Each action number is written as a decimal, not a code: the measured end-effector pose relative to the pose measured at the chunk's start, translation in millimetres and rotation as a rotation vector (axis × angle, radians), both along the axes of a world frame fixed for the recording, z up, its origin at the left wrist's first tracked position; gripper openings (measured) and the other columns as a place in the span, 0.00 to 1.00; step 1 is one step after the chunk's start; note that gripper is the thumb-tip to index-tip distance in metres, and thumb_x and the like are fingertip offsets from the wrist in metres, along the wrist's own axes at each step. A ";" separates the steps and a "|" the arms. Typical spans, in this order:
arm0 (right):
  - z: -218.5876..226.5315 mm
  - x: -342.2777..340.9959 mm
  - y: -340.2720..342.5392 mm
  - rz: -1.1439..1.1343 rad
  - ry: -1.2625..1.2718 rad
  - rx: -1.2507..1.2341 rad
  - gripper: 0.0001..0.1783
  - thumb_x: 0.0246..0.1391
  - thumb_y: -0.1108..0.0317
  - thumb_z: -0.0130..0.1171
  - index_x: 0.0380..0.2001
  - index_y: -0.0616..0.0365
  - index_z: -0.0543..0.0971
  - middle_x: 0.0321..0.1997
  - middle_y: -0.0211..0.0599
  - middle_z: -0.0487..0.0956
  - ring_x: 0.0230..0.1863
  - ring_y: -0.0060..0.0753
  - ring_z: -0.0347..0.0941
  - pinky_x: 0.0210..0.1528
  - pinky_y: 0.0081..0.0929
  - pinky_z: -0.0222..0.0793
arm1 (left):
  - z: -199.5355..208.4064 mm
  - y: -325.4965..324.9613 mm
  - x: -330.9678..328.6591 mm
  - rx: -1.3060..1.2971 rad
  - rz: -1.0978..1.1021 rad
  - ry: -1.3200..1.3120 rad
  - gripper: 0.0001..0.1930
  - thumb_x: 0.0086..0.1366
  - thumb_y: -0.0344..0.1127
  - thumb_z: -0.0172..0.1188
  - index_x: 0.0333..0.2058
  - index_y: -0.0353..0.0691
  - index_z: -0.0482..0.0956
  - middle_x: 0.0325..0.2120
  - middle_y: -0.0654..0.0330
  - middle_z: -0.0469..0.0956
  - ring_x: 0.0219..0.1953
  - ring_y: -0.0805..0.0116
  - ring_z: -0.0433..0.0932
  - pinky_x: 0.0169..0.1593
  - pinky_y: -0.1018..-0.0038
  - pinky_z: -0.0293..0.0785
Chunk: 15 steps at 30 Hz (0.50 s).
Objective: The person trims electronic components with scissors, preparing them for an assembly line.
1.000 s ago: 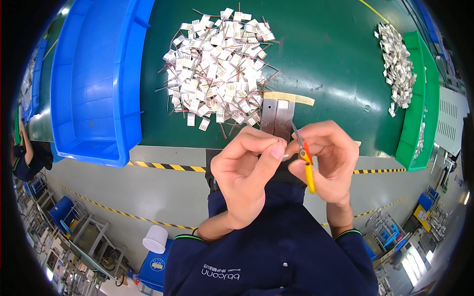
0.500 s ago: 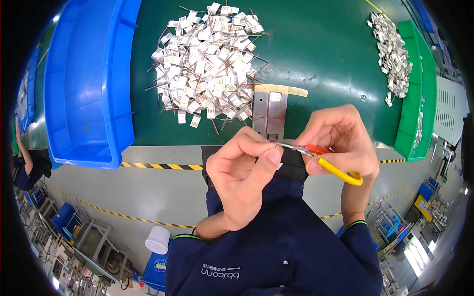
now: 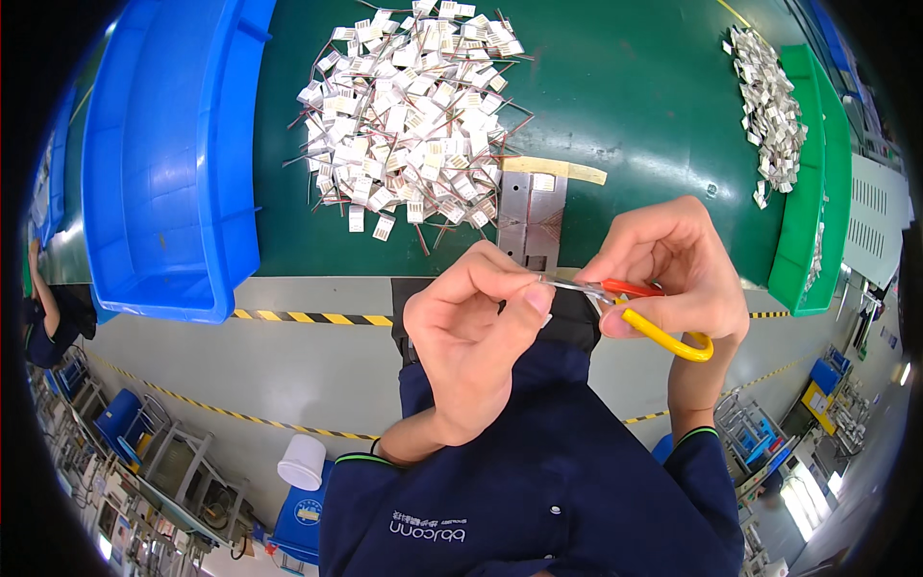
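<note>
My right hand [image 3: 678, 279] is closed around a small metal hand tool [image 3: 663, 335] with one red and one yellow handle; it looks like fine pliers or cutters. Its slim silver tip points left and meets the fingertips of my left hand [image 3: 476, 337]. The left thumb and forefinger are pinched together. A bit of a small white piece [image 3: 547, 320] peeks out beside that thumb; most of it is hidden. Both hands are held in front of the table edge. Beyond them lies a heap of white connectors [image 3: 409, 125] with thin dark and red wires.
A metal fixture block [image 3: 531, 216] sits at the table's front edge, with a tan tape strip [image 3: 567, 171] behind it. At the left stands a blue bin [image 3: 159, 163]. A green bin [image 3: 812, 183] and a second connector pile [image 3: 769, 115] are at the right. Another person's arm [image 3: 46, 303] shows far left.
The view has shifted slightly. Both hands keep nearly the same pose, with the tool tip still at the left fingertips; the right hand has moved very slightly to the right.
</note>
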State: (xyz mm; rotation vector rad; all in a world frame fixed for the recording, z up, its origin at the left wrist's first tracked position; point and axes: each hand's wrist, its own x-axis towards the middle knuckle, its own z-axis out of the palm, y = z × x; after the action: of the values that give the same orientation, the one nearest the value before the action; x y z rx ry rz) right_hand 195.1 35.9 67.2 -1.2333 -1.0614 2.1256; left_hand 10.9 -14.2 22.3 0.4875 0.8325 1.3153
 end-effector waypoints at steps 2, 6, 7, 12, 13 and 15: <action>0.1 0.8 0.7 0.015 -0.016 -0.004 0.09 0.40 0.83 0.61 0.29 0.72 0.77 0.25 0.41 0.80 0.26 0.19 0.77 0.26 0.10 0.69 | -0.5 0.0 0.1 0.000 0.003 0.013 0.02 0.56 0.19 0.59 0.27 0.28 0.75 0.25 0.61 0.72 0.27 0.79 0.68 0.32 0.82 0.64; 0.8 0.6 2.2 0.014 -0.025 -0.008 0.08 0.40 0.84 0.61 0.29 0.72 0.77 0.25 0.41 0.80 0.27 0.20 0.77 0.26 0.11 0.69 | -1.4 0.4 0.7 -0.017 -0.002 0.002 0.02 0.56 0.18 0.59 0.26 0.28 0.75 0.25 0.61 0.72 0.27 0.79 0.67 0.33 0.82 0.63; -0.1 0.6 1.8 0.011 -0.019 -0.010 0.09 0.40 0.84 0.61 0.29 0.72 0.78 0.25 0.41 0.80 0.27 0.20 0.77 0.26 0.11 0.70 | -1.4 0.3 0.8 -0.024 0.002 0.000 0.02 0.56 0.18 0.59 0.26 0.28 0.75 0.25 0.61 0.72 0.27 0.79 0.67 0.33 0.82 0.63; -0.5 2.4 0.9 0.020 -0.018 -0.005 0.10 0.39 0.86 0.60 0.30 0.72 0.78 0.25 0.42 0.80 0.26 0.21 0.77 0.26 0.10 0.70 | -2.1 0.2 0.3 -0.005 -0.006 0.015 0.02 0.56 0.19 0.59 0.26 0.28 0.75 0.25 0.61 0.72 0.27 0.79 0.67 0.33 0.82 0.63; -0.7 2.0 0.6 0.003 0.001 -0.006 0.10 0.39 0.86 0.60 0.31 0.72 0.78 0.25 0.42 0.80 0.26 0.20 0.77 0.25 0.10 0.69 | -2.1 0.1 0.3 -0.004 -0.005 0.019 0.02 0.56 0.19 0.59 0.26 0.28 0.75 0.25 0.61 0.72 0.28 0.79 0.68 0.33 0.82 0.64; 0.2 1.6 0.8 -0.014 0.020 -0.007 0.11 0.39 0.87 0.61 0.31 0.72 0.79 0.25 0.42 0.80 0.26 0.19 0.77 0.25 0.09 0.69 | -1.9 -0.1 -0.2 -0.008 -0.007 0.022 0.02 0.56 0.19 0.59 0.26 0.28 0.75 0.25 0.61 0.72 0.28 0.79 0.68 0.33 0.82 0.64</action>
State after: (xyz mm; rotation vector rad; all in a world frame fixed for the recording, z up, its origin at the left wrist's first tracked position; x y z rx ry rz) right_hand 196.7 36.7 67.4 -1.2164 -1.0347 2.1291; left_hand 10.7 -14.3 20.4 0.4990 0.8530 1.3018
